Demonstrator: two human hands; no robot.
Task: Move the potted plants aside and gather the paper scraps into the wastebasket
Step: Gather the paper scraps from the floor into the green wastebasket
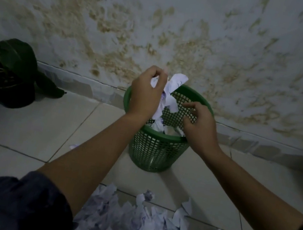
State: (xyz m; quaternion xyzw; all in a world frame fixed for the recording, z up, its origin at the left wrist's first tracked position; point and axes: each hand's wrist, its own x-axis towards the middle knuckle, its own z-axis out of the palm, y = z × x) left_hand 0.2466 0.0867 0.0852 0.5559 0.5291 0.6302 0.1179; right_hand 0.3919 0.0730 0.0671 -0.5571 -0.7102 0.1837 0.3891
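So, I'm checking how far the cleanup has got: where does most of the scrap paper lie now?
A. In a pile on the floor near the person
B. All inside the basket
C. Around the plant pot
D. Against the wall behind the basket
A: the big pile of scraps lies on the tiled floor in front of the basket, while the left hand holds only a few pieces over it.

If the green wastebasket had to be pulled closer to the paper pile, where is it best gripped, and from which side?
Probably the near rim of the wastebasket, taken from above on the person's side. It stands upright with a solid band round the open top; the mesh wall below tapers downward. The left hand holding paper scraps and the right hand already hover there.
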